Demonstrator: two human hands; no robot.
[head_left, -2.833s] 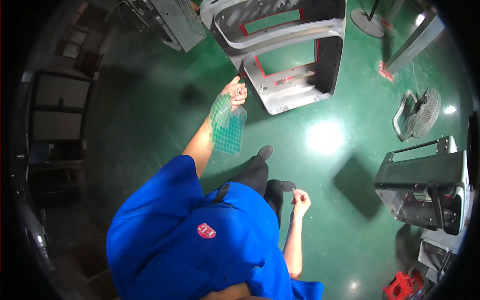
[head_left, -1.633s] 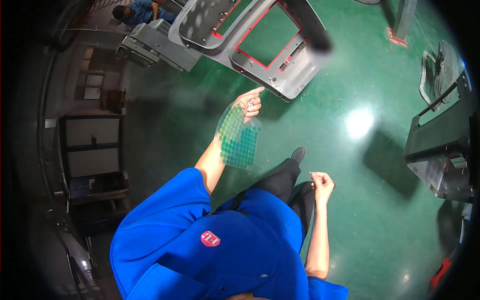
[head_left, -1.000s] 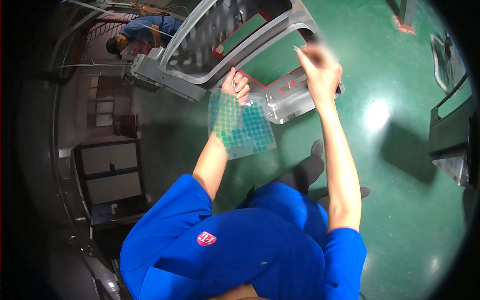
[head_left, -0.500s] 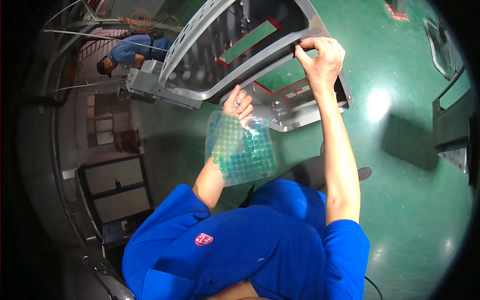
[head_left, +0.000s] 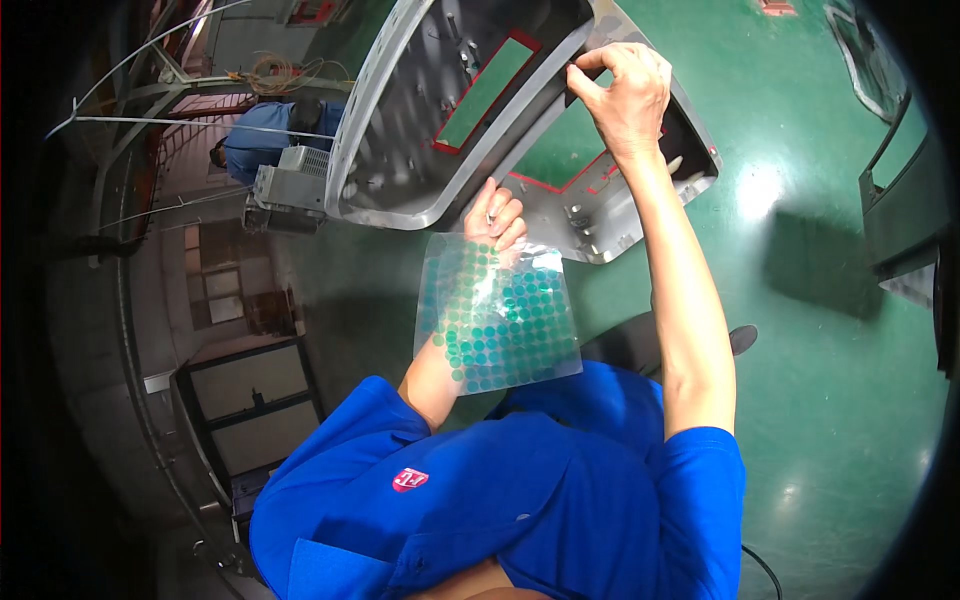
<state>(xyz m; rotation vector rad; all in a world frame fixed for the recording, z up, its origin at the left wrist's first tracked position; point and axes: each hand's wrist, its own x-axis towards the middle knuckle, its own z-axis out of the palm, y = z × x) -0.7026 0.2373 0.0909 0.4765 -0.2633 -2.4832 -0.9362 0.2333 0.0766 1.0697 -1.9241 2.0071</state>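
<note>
My left hand (head_left: 496,213) is closed on a clear plastic sheet (head_left: 525,330) covered in rows of round green stickers. The sheet hangs below the fingers and drapes across my left wrist. Just above that hand stands a large grey shell (head_left: 425,213) with a door-like frame and two red-edged window openings. Thumb and forefinger of my right hand (head_left: 630,100) are pinched together against the edge of the shell's middle bar. Whatever lies between those fingertips is too small or hidden to make out.
A co-worker in blue (head_left: 262,140) is bent over at the far left, beside a grey box-shaped unit (head_left: 300,180). Thin rods and an orange cable coil (head_left: 278,72) are behind. Grey framed parts (head_left: 885,200) stand at the right, on a green floor (head_left: 830,420).
The sheet and my left hand appear slightly further right and lower in view. My right hand appears a little higher and further left, still pinched at the shell's bar. The co-worker's posture has shifted.
</note>
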